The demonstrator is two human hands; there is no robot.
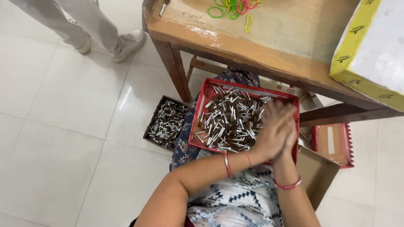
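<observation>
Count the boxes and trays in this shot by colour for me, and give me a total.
Red: 2, the red tray of small sticks on the lap, and the red lid on the floor at right.
Brown: 2, the brown box of sticks on the floor, and the empty brown box by the right hand.
Yellow-edged: 1, the yellow box on the table.
Total: 5

Table: a worn wooden table (235, 40) spans twelve to three o'clock.
Bands: coloured rubber bands (233, 7) lie scattered at twelve o'clock.
Box: a yellow-edged white carton (370, 46) sits at two o'clock.
Floor: a cardboard box of silvery sticks (166, 122) at nine o'clock.
Bystander: white shoe (128, 43), eleven o'clock.
</observation>
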